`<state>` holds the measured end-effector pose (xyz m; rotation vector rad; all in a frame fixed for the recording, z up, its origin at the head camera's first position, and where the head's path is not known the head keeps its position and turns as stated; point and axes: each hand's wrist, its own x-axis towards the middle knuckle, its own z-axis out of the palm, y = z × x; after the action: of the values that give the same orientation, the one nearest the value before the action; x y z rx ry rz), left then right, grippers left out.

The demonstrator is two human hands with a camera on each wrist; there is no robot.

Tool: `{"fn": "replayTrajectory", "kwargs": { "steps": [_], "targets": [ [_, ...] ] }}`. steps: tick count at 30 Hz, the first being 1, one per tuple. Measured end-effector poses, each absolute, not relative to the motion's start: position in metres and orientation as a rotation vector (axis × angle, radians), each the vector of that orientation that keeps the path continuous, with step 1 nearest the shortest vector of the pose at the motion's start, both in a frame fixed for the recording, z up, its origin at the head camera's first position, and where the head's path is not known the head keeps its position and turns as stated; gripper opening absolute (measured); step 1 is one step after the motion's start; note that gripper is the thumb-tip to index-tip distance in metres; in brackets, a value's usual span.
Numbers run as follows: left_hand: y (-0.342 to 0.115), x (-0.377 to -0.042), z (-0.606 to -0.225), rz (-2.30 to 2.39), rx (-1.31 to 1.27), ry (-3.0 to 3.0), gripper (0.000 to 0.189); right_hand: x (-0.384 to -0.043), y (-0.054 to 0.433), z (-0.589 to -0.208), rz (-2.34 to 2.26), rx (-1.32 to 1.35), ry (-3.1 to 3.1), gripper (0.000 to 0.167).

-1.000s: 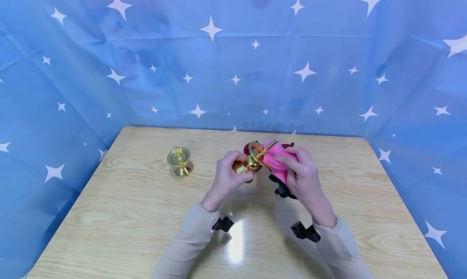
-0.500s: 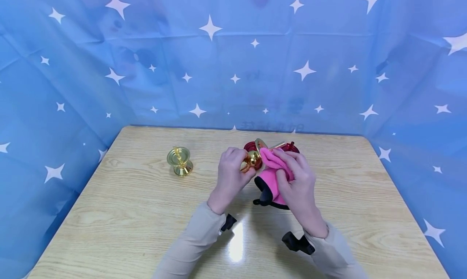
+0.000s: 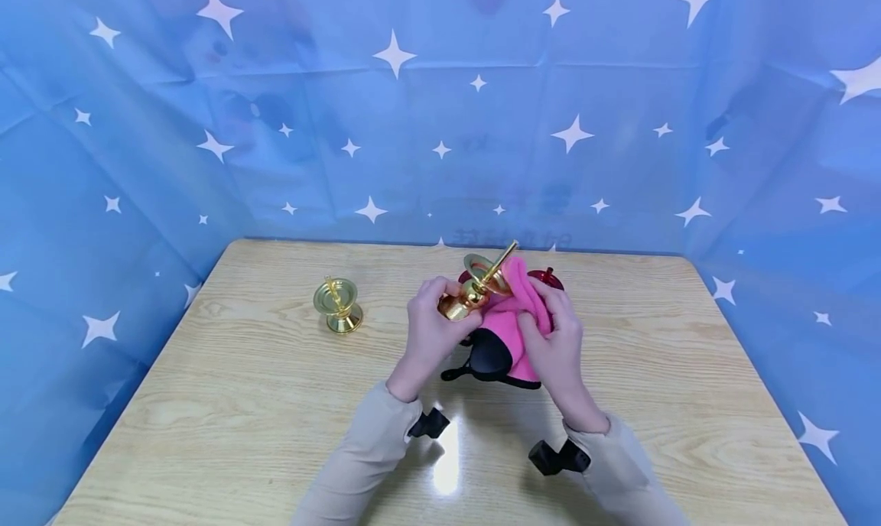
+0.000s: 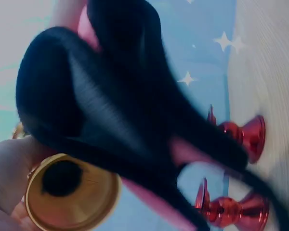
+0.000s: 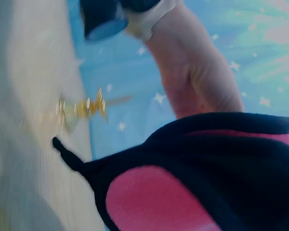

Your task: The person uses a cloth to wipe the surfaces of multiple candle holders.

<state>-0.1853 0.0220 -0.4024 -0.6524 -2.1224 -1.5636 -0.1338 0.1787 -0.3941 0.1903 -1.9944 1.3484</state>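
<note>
My left hand (image 3: 430, 323) grips a gold candlestick (image 3: 473, 295) by its foot, tilted above the table with its dish and pin pointing up to the right. The hollow underside of the candlestick (image 4: 70, 192) shows in the left wrist view. My right hand (image 3: 556, 339) pinches a pink cloth (image 3: 505, 326) with black edging, bunched against the right side of the dish. The cloth's lower part hangs down over the table. In the right wrist view the cloth (image 5: 159, 197) hides my right fingers.
A second gold candlestick (image 3: 339, 306) stands upright on the wooden table (image 3: 261, 404), left of my hands. Behind them, partly hidden, stand two red candlesticks, one (image 4: 243, 138) above the other (image 4: 236, 211) in the left wrist view. A starry blue curtain (image 3: 440, 113) encloses the table.
The gold candlestick's pin dipped rightward, then swung back up. The pink cloth has turned on the dish, its black-edged end swinging left. My right hand has shifted slightly left.
</note>
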Motion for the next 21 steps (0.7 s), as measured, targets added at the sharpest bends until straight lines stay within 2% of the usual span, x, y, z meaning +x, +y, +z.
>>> {"fn": "replayTrajectory", "kwargs": {
  "steps": [4, 9, 15, 21],
  "targets": [
    [0.023, -0.182, -0.398, -1.769, -0.614, -2.216, 0.023, -0.135, 0.175, -0.394, 1.757, -0.039, -1.933, 0.04],
    [0.023, -0.182, -0.399, -1.754, -0.686, -2.303, 0.024, -0.135, 0.172, -0.392, 2.062, -0.26, -1.798, 0.041],
    [0.02, -0.183, -0.402, -1.673, -0.925, -2.283, 0.033, -0.134, 0.169, -0.392, 2.258, -0.349, -1.592, 0.033],
    [0.016, -0.185, -0.403, -1.687, -1.05, -2.256, 0.045, -0.13, 0.165, -0.391, 2.411, -0.357, -1.295, 0.026]
  ]
}}
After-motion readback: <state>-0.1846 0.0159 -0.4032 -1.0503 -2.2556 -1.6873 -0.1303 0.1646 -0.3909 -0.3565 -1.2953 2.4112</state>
